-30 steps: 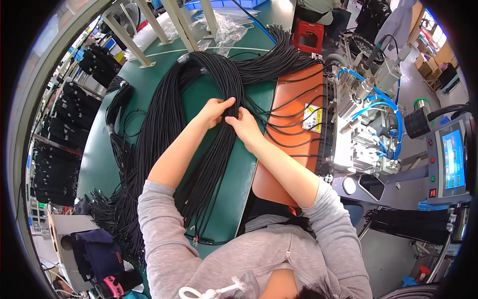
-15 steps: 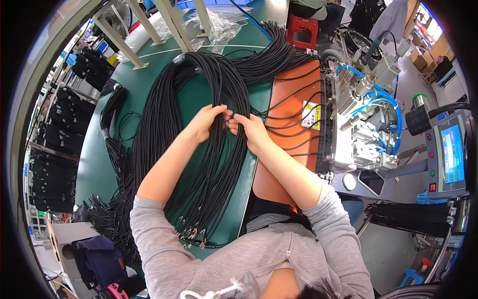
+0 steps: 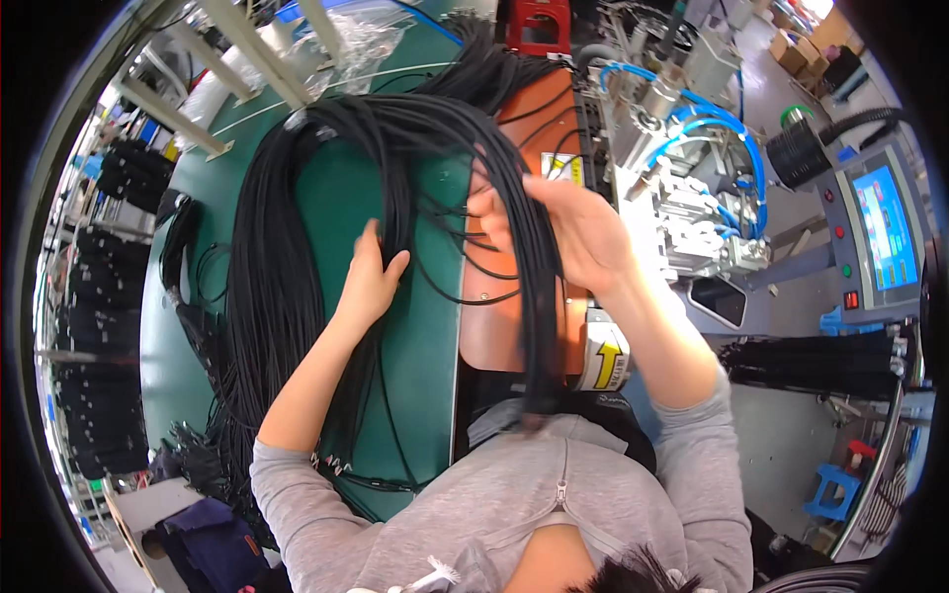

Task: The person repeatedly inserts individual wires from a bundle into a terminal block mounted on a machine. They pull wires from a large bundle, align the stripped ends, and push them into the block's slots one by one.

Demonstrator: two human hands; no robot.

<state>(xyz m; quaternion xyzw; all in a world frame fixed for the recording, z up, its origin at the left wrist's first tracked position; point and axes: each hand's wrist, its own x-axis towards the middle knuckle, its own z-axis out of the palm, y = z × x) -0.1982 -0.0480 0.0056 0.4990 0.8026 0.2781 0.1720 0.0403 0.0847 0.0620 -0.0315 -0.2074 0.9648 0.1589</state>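
Long black cables drape over the green table in a thick looped bundle [image 3: 259, 227]. A thinner portion, the left cable strand [image 3: 395, 188], hangs down from the loop. My left hand [image 3: 368, 282] is at this strand, its thumb across it and its other fingers partly hidden. Farther right, my right hand [image 3: 583, 237] holds a separated cable bundle [image 3: 534, 267], with the thumb on one side and the curled fingers showing on the other. That bundle hangs over the orange board toward my lap, its lower end blurred.
Beside the orange board [image 3: 484, 341] stands a metal machine [image 3: 682, 188] with blue hoses. Thin cables run across the board toward it. A control panel [image 3: 885, 237] is at far right. Metal posts [image 3: 252, 49] rise at the back left, and black cables hang on a rack [image 3: 104, 346].
My hands have moved apart. My right hand has carried part of the cables right, over the orange board; my left hand has shifted down and left. The whole view has shifted too.
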